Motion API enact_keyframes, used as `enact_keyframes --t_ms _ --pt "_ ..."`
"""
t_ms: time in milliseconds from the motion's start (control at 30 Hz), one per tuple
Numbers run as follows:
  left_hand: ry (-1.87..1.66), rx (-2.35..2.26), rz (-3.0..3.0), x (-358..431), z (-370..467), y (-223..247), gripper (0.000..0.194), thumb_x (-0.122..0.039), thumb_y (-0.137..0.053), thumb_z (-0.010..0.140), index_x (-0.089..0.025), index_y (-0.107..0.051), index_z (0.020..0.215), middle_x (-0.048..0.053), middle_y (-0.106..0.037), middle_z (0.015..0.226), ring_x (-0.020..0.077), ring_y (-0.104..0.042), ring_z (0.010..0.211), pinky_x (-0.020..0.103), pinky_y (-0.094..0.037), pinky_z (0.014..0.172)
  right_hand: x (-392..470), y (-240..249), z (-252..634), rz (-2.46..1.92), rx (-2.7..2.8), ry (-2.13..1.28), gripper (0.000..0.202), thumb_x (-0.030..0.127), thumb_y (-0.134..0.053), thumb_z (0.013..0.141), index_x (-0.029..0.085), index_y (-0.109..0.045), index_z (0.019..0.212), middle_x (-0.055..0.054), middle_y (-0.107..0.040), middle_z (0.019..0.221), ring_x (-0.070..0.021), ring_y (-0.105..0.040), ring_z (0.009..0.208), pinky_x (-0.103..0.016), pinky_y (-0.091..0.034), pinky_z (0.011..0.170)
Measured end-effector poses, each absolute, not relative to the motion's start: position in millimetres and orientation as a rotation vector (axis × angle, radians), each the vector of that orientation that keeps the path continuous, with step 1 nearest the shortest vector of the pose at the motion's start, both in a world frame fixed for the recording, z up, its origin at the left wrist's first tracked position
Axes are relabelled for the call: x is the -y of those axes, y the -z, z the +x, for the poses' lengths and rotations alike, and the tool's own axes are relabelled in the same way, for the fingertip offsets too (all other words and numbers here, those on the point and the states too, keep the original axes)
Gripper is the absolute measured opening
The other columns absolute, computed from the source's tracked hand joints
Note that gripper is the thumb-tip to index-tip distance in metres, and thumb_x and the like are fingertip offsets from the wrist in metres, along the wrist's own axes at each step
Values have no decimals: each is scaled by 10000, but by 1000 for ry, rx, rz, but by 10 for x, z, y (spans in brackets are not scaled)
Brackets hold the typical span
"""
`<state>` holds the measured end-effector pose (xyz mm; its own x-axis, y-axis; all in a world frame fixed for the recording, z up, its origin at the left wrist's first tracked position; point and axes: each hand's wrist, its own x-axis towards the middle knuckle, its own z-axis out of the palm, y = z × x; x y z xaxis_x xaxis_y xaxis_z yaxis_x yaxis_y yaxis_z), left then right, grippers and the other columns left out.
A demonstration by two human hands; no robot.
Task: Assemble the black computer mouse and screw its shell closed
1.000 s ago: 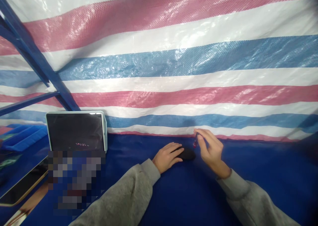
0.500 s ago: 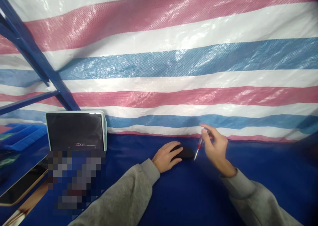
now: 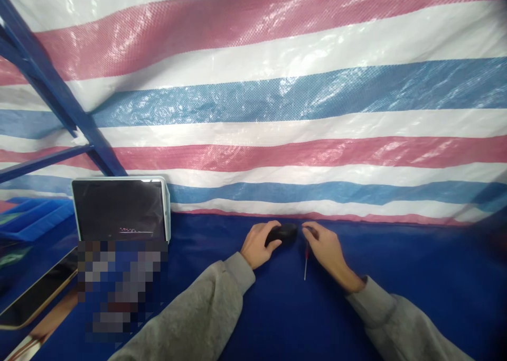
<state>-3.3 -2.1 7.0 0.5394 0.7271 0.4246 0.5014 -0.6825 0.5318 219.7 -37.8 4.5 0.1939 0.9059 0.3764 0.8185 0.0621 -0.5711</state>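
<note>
My left hand (image 3: 259, 246) is closed around the near end of a black computer mouse (image 3: 287, 233), with the thumb along its side. To the right of the mouse, my right hand (image 3: 327, 249) is low over the blue surface with its fingers bent round a small screwdriver (image 3: 306, 254). The screwdriver's thin metal shaft points down toward me, and a red part shows below my fingers. Most of its handle is hidden by the hand. The mouse and the right fingertips are a short gap apart.
A tablet in a pale case (image 3: 119, 207) stands upright at left, with a pixelated patch below it. A phone (image 3: 43, 287) and a blue compartment tray (image 3: 39, 218) lie farther left. A striped plastic sheet (image 3: 297, 102) hangs behind the blue table (image 3: 285, 313); a blue metal frame (image 3: 59, 86) rises at left.
My right hand has come down and left, and the screwdriver has swung to point toward me. My left fingers, earlier spread over the mouse, now grip it, and the mouse has shifted slightly up and left.
</note>
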Motion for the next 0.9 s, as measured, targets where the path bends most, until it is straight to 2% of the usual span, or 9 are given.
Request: enact_keyframes --t_ms 133,400,533,733,900 --pt "-888 -1062 2434 -4 -31 -83 253 -364 -512 928 -247 -550 1149 32 -627 1047 216 -571 1005 404 -434 948 421 1 2148 -1823 1673 -104 240 393 -508 841 243 -687 897 12 -681 637 -194 -648 585 -280 -427 523" --pt "-764 -1140 2512 -24 4 -22 271 -349 -391 990 -282 -573 1180 24 -575 1008 196 -541 1012 394 -427 932 458 68 2102 -1837 1761 47 290 345 -423 903 232 -689 917 -28 -731 853 -195 -681 756 -294 -470 631" --pt "-903 -1139 2516 -10 -4 -36 259 -341 -426 976 -254 -591 1156 40 -578 1046 203 -542 1027 394 -424 937 482 103 2093 -1838 1765 122 293 321 -436 901 199 -689 985 -64 -716 920 -204 -672 798 -308 -488 664" --pt "-1045 -1047 2554 26 -34 -51 185 -212 -515 884 -196 -638 1022 67 -609 964 227 -561 950 405 -437 879 516 83 2096 -1791 1787 166 280 305 -442 908 208 -665 1047 -44 -659 933 -165 -656 751 -271 -490 624" --pt "-1020 -1051 2554 4 -33 -19 168 -179 -550 892 -201 -660 1017 44 -628 912 207 -583 912 404 -438 889 525 23 2081 -1565 1815 146 258 298 -476 897 196 -658 1049 -62 -608 960 -184 -620 862 -316 -517 754"
